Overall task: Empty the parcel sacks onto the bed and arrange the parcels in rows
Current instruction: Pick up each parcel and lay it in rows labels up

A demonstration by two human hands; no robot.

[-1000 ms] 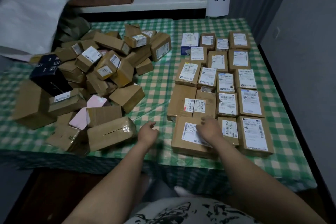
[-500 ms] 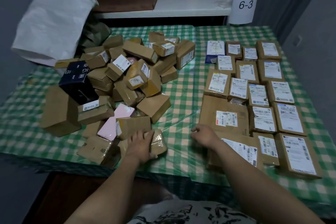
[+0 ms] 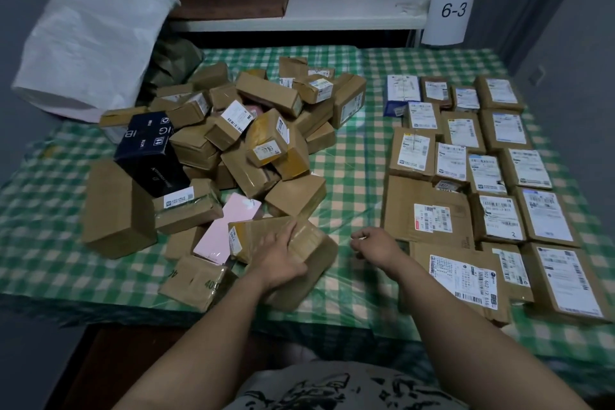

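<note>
Brown taped parcel [image 3: 266,236] at the near edge of the pile [image 3: 266,130] now tilts up off the checked cloth [image 3: 352,160]. The left hand [image 3: 281,261] grips it, fingers curled over its top; half a second ago that hand only lay on it. The right hand [image 3: 376,243] hovers between the pile and the sorted parcels [image 3: 545,220], fingers loosely curled, holding nothing. One black box [image 3: 149,150], one pink parcel [image 3: 226,226] and one white sack [image 3: 90,40] are in view; the sorted parcels lie in five rows.

checked bed [image 3: 352,163] — parcel heap [image 3: 246,143], parcel rows [image 3: 479,176]

Matt cardboard parcels [image 3: 293,196] on glossy plastic-covered checked cloth [image 3: 352,156].
</note>
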